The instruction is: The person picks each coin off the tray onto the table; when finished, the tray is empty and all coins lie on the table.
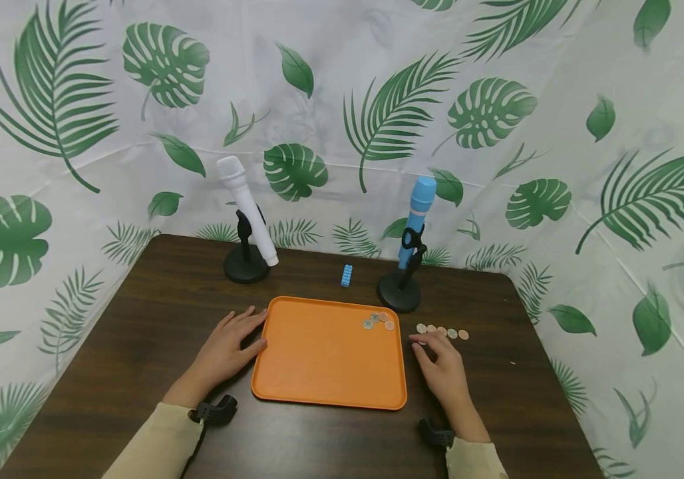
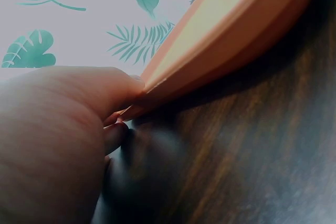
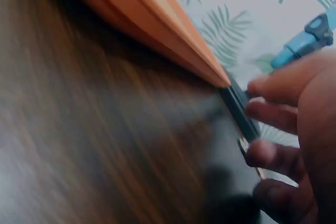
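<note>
the orange tray [image 1: 324, 352] lay in the lower middle of the frame. the left hand [image 1: 229, 346] rested on its left edge with relaxed fingers. the right hand [image 1: 442, 366], fingers loosely bent, touched the coins [image 1: 441, 330] right of the tray.

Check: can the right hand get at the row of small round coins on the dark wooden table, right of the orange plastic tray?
Probably yes. The right hand lies on the dark wooden table just in front of the row of small round coins, fingertips at the row's near left end, with nothing between. The orange plastic tray sits to its left, clear of the path.
</note>
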The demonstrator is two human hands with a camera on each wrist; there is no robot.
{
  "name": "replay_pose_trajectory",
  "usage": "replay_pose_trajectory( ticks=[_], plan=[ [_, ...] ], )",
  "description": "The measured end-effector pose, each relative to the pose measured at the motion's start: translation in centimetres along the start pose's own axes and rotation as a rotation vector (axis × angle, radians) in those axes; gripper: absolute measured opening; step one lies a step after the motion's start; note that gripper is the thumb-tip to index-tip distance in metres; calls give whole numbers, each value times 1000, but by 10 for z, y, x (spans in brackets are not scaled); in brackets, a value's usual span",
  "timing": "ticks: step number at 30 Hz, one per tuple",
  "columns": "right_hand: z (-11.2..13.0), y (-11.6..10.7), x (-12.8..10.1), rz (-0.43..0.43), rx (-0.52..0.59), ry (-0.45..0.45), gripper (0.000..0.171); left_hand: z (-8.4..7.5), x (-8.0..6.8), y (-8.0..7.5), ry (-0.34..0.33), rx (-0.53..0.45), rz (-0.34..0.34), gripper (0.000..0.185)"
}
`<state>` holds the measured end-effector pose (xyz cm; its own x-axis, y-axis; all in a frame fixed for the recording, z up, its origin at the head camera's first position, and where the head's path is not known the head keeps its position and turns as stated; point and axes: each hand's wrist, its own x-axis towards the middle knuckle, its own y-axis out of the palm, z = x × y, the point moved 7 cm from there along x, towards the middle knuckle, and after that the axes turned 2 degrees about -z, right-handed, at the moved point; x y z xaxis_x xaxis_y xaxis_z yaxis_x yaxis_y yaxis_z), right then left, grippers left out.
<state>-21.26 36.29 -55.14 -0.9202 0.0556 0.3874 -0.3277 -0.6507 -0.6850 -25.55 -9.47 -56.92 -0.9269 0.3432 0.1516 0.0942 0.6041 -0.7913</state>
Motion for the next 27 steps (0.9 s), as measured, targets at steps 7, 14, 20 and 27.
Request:
replay_pose_trajectory(
  ticks=[7, 14, 20, 27],
  plan=[
    [13, 23, -7, 241, 11, 10, 58, -1, 0, 0, 2, 4, -3, 70],
    [28, 38, -14, 348, -148, -90, 72, -3, 0, -2, 12, 10, -16, 69],
    [33, 42, -15, 349, -233, -140, 68, -3, 0, -1, 16, 13, -14, 69],
    [39, 36, -11, 274, -118, -171, 44, -3, 0, -1, 7, 10, -3, 70]
  ],
)
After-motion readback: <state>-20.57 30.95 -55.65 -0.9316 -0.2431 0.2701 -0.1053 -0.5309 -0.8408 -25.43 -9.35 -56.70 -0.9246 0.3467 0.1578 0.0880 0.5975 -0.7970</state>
